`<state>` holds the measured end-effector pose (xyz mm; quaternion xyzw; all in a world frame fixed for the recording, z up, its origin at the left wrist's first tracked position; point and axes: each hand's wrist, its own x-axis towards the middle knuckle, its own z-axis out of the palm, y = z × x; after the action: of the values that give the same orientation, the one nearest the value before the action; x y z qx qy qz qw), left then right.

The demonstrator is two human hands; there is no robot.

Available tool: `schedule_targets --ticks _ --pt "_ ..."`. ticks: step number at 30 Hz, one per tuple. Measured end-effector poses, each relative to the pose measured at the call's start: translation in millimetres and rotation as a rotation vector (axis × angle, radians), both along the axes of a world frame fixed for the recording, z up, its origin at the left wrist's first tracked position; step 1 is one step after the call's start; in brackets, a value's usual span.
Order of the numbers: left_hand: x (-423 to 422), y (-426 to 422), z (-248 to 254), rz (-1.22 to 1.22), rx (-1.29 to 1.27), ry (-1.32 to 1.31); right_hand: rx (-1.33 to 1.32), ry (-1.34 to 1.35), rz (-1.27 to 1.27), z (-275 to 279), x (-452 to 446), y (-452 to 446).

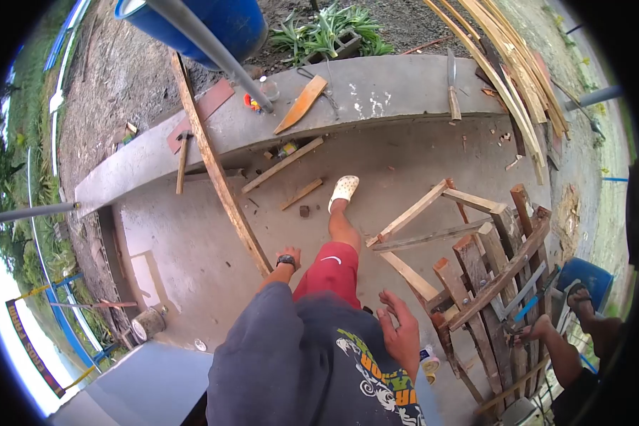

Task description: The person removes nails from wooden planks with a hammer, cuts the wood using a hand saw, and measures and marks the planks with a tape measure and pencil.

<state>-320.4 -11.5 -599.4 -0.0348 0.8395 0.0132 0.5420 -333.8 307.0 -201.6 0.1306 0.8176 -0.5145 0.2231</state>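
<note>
both hands are unclenched and appear to hold nothing. the left hand, with a dark watch at its wrist, has its fingers loosely spread just beside the lower end of a long wooden beam; whether it touches the wood cannot be told. the right hand is held near the front of the dark shirt, fingers slightly bent.

from left to right: a stained bucket stands on the concrete floor. a hammer lies with its head at the edge of a raised ledge, handle pointing toward the viewer. the beam slants across this ledge and down to the left hand. a blue barrel stands beyond the ledge. a curved wooden piece rests on it, above two short sticks on the floor. farther right, a long-bladed knife lies across the ledge edge, near a bundle of wooden strips. below these is a slatted wooden frame, to the right of the right hand. another person's bare limbs enter at the far right.
</note>
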Motion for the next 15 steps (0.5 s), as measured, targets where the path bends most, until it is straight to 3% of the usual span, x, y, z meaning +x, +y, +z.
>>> schedule_targets --ticks 3,5,6,7,9,10,12,14,15 --pt "-59.9 -11.1 7.2 0.156 0.073 0.027 -0.073 0.026 -0.093 6.9 -69.3 4.5" --pt "-106.7 -31.6 -38.9 0.139 0.122 0.041 -0.033 0.027 0.067 -1.8 -122.5 15.6" --pt "-128.9 -46.6 -66.4 0.114 0.141 0.125 -0.007 0.048 -0.037 -11.3 -150.4 21.9" --pt "-176.3 -45.7 -37.9 0.263 0.076 0.095 -0.004 0.098 -0.060 -26.8 -181.8 23.6" --pt "-249.2 -64.8 -38.5 0.208 0.052 0.030 0.017 0.107 -0.118 -42.2 -231.7 31.9" --pt "-286.6 -57.5 -6.8 0.357 0.059 0.098 0.069 0.113 -0.132 -47.8 -262.4 35.2" --pt "-367.8 -58.4 5.5 0.216 0.072 0.235 0.123 0.139 -0.183 -56.4 -319.1 50.6" --pt "-447.7 -72.1 -16.8 0.316 0.162 0.300 0.164 0.211 -0.213 -62.8 -369.5 71.8" --pt "-491.4 -56.2 12.7 0.213 0.172 0.384 0.181 0.239 -0.231 -66.1 -393.2 82.8"
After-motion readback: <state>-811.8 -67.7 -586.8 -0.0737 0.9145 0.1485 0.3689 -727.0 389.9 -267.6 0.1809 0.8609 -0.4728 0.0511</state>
